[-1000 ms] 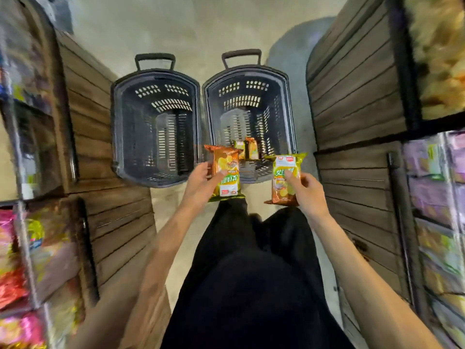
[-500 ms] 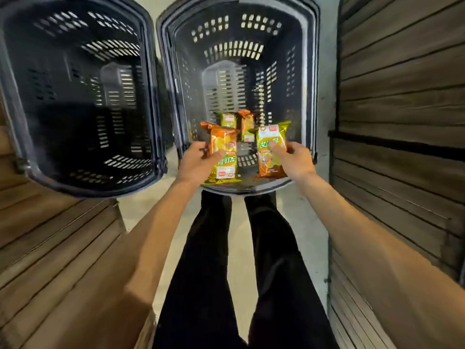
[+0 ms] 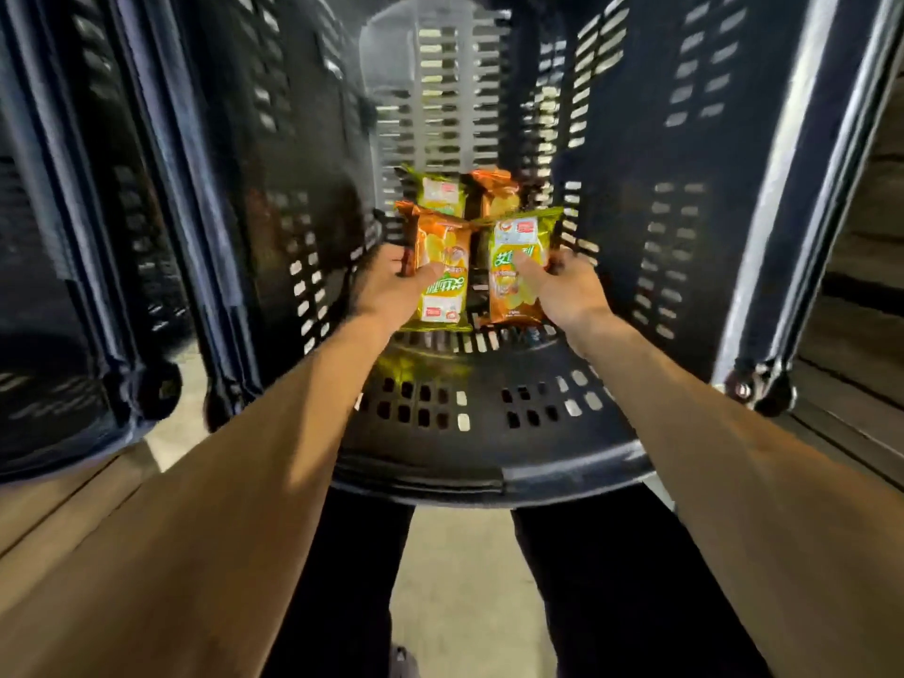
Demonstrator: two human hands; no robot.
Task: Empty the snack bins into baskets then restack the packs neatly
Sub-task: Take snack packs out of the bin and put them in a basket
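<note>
Both my hands reach deep into a dark slotted basket (image 3: 489,472) that fills most of the view. My left hand (image 3: 391,286) grips an orange and green snack pack (image 3: 442,281) by its left edge. My right hand (image 3: 562,286) holds a second pack of the same kind (image 3: 518,256), thumb across its front. Both packs hang low near the basket floor. Behind them two more packs (image 3: 464,190) lie at the far end of the bottom.
A second dark basket (image 3: 73,237) stands directly to the left, touching the first. Wooden slat panels (image 3: 861,286) rise at the right edge and at the lower left. My black trouser legs and a strip of pale floor (image 3: 460,579) show below.
I have bent down and lowered both packs from above the rim into the right basket. The baskets now loom much larger in view.
</note>
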